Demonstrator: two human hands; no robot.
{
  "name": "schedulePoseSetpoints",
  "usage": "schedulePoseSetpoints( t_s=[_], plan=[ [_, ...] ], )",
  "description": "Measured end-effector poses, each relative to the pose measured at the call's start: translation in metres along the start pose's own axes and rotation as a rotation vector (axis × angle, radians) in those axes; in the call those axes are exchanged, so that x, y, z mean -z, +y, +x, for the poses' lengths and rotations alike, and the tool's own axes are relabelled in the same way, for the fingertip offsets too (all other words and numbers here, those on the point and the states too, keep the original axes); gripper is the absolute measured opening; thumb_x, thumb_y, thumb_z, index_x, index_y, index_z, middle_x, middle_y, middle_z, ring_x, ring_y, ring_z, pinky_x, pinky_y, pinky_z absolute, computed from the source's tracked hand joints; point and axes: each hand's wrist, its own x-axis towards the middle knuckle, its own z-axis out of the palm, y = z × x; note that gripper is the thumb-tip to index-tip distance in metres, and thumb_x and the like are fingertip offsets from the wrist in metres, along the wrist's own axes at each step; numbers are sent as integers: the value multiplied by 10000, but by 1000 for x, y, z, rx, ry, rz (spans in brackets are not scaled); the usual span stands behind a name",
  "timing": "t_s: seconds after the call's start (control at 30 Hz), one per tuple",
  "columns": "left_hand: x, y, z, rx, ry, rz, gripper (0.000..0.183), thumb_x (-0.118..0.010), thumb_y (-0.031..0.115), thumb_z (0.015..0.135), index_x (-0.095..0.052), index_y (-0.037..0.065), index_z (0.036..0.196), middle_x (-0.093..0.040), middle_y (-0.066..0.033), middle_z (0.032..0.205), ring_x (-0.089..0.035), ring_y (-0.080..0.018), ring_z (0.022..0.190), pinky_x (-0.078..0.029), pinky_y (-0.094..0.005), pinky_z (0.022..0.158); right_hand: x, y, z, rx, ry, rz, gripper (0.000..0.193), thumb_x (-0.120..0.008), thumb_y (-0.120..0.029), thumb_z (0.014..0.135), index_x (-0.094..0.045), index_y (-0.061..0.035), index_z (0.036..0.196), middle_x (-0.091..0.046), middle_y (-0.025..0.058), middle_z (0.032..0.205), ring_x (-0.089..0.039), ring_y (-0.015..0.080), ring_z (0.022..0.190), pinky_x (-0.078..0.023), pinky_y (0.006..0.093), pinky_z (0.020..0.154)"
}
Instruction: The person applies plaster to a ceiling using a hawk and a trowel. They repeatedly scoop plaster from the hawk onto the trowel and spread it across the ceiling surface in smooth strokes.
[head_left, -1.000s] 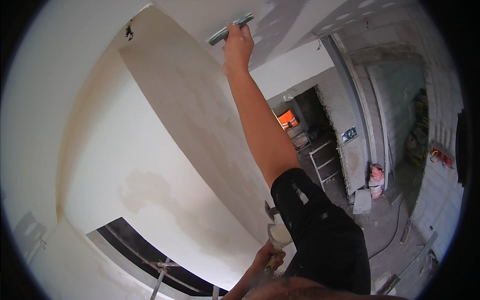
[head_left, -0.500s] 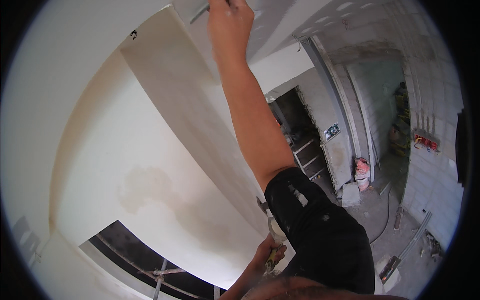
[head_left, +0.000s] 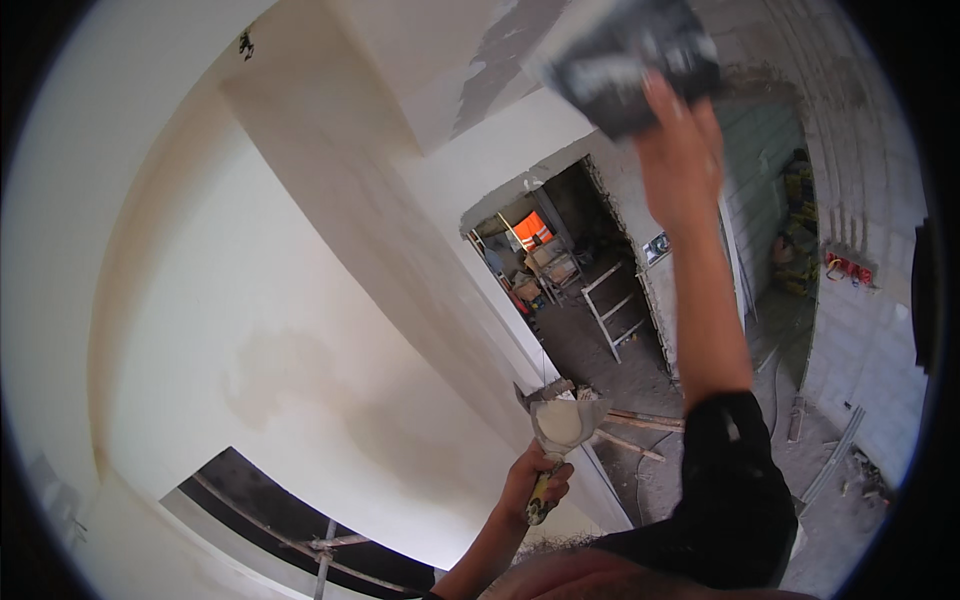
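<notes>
My left hand (head_left: 524, 482), low in the middle, is closed round the yellowish handle of a putty knife (head_left: 598, 410). A pale mound of wet plaster (head_left: 560, 422) lies on its blade, which points up. High on the right, my right hand (head_left: 682, 150) grips a wide, dark, flat trowel (head_left: 630, 65) smeared with white; motion blurs it, and its handle is hidden. The trowel is near the ceiling (head_left: 440, 50), but I cannot tell whether they touch. A smooth white wall (head_left: 300, 300) with damp beige patches fills the left side.
A rough doorway (head_left: 590, 270) opens ahead, with a pale ladder-like frame (head_left: 612, 310) and an orange vest (head_left: 532, 230) beyond. Scaffold tubes (head_left: 325, 555) show through the opening at lower left. Wooden strips (head_left: 640, 420) and metal profiles (head_left: 835, 450) lie on the floor.
My right arm has swung to the right with the trowel, uncovering the doorway. My left hand, holding the putty knife with plaster, has risen slightly and shows more fully.
</notes>
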Motion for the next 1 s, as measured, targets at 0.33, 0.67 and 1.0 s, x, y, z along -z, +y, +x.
schedulePoseSetpoints(
  t_s=[0.33,0.67,1.0],
  plan=[
    [-57,31,56,131,-14,-98,623,-424,97,893,-311,141,1504,-492,-99,685,-362,-114,378,-365,-232,337,124,76,-255,-1332,-360,758,169,-594,-8,962,-638,-29,1124,-688,115,1117,-675,213,1065,-577,369,915],
    [-55,39,76,-19,7,28,658,-485,68,883,-289,118,1509,-593,-182,914,-387,-123,387,-356,-223,310,94,90,-253,-776,-920,604,463,-572,114,875,-663,-90,1280,-686,140,1257,-659,248,1170,-517,341,1007],
    [-53,53,71,-157,261,80,656,-487,84,862,-305,165,1487,-563,-165,884,-372,-138,391,-350,-233,319,-80,221,-134,-754,-466,210,282,-624,-236,983,-634,0,1139,-671,53,945,-602,121,861,-493,301,773]
  ],
)
